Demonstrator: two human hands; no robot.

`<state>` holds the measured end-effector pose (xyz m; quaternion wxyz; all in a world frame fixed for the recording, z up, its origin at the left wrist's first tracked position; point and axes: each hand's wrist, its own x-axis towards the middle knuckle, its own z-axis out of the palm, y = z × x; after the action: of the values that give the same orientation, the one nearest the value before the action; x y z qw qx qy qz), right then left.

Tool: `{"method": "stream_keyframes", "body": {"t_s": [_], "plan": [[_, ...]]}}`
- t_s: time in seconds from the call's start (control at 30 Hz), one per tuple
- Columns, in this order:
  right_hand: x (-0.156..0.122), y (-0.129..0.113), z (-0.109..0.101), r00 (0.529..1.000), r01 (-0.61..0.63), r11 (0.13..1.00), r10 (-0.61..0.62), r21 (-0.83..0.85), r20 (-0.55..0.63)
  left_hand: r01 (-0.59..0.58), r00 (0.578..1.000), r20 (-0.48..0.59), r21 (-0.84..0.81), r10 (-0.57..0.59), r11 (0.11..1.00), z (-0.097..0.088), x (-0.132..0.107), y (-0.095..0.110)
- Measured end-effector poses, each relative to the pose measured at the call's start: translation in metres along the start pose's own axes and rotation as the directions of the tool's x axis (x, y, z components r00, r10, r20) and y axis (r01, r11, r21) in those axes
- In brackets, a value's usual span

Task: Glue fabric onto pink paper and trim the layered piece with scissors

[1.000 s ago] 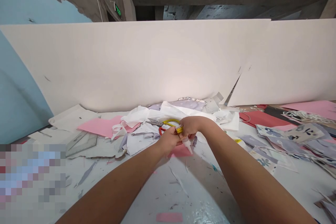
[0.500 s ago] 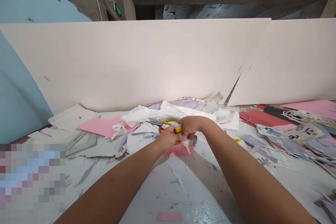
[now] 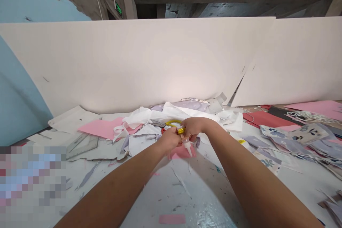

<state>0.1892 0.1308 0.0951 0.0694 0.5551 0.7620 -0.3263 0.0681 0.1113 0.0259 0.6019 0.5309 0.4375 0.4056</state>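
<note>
Both my hands meet over the middle of a cluttered white table. My left hand (image 3: 169,140) and my right hand (image 3: 193,127) grip a small white plastic bottle (image 3: 187,146) with a yellow band, most likely glue. Its tapered nozzle points down towards a pink paper scrap (image 3: 182,153). My fingers hide most of the bottle's body. Just behind my hands lie scissors (image 3: 157,124) with steel blades and a yellow and red handle, partly hidden by my left hand.
White fabric scraps (image 3: 144,117) and lilac cloth (image 3: 187,105) are heaped behind my hands. Pink sheets (image 3: 100,128), a clear ruler (image 3: 82,146) and printed lilac pieces (image 3: 299,142) lie nearby. A tall white board (image 3: 133,64) stands along the far edge.
My hands have barely moved, with the bottle's nozzle shifting slightly. The whole view has tipped a little, so the scene sits slightly higher.
</note>
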Motion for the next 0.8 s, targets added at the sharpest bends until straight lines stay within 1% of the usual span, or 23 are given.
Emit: {"method": "stream_keyframes", "body": {"t_s": [0.27,0.6,0.8], "plan": [[0.0016,0.0014,0.0002,1.000,0.018,0.999,-0.018,0.029,0.001,-0.033,0.999,0.003,0.037,0.033,0.999,-0.0010,0.0036,-0.0019],[0.0059,0.0034,0.0000,0.999,0.046,0.996,-0.045,0.080,-0.014,-0.003,0.999,-0.047,0.142,0.009,0.990,-0.0046,0.0054,-0.0003],[0.0085,0.0039,0.0011,0.997,0.075,0.988,-0.072,0.133,-0.028,0.009,0.999,-0.033,0.195,-0.003,0.981,-0.0099,0.0080,0.0006]]}}
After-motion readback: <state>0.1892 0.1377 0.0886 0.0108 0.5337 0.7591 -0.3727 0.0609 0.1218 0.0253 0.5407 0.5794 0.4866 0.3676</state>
